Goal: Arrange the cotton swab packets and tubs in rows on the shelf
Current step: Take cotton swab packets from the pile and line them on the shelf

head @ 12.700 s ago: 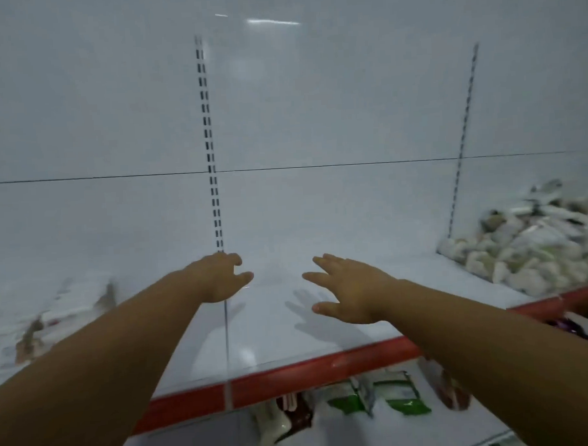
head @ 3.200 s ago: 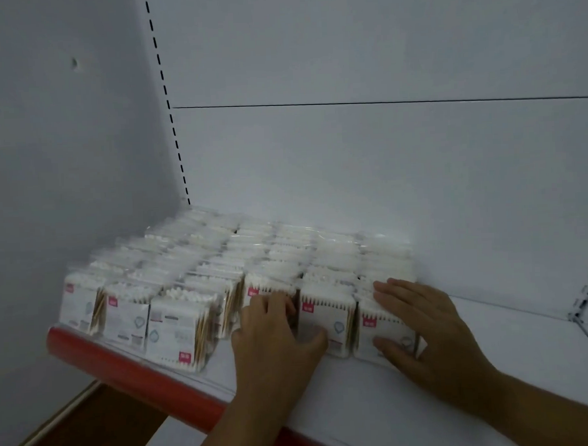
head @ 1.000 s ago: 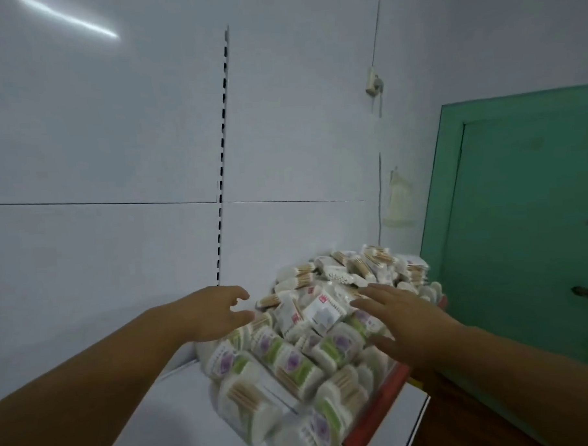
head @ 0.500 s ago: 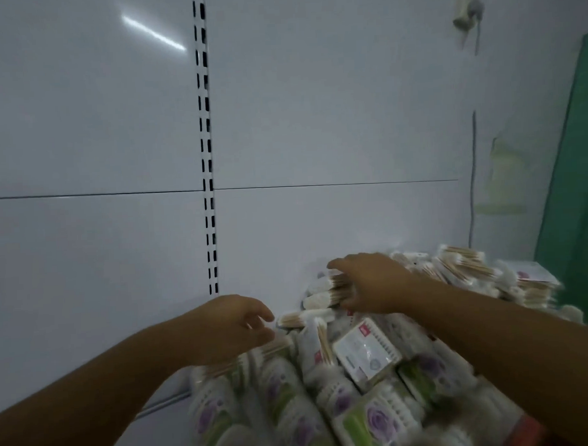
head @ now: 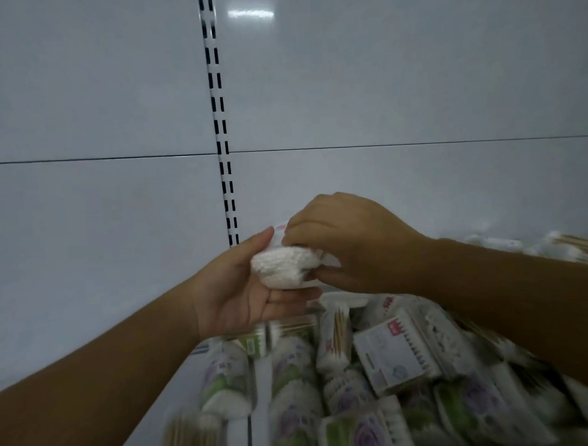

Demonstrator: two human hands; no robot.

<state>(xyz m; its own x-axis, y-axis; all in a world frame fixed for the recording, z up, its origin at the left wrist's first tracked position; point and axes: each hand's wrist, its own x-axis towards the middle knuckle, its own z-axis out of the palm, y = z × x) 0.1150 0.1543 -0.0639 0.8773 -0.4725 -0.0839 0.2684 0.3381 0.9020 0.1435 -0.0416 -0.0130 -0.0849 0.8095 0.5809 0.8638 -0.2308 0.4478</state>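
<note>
Half a second ago the left hand hovered empty over the loose heap of packets and tubs, and the right hand reached into the back of the heap. Now both have met at the centre of the frame, above the heap, around a clear plastic packet of white cotton swabs. The left cups it palm-up and the right pinches it from the right. The green door has left the right edge.

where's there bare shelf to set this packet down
Bare shelf shows only left of the pile, in the wedge between it and the left forearm. Everything to the right is crowded, heaped to the frame's edge. The left hand and right hand hold the packet above it.
</note>
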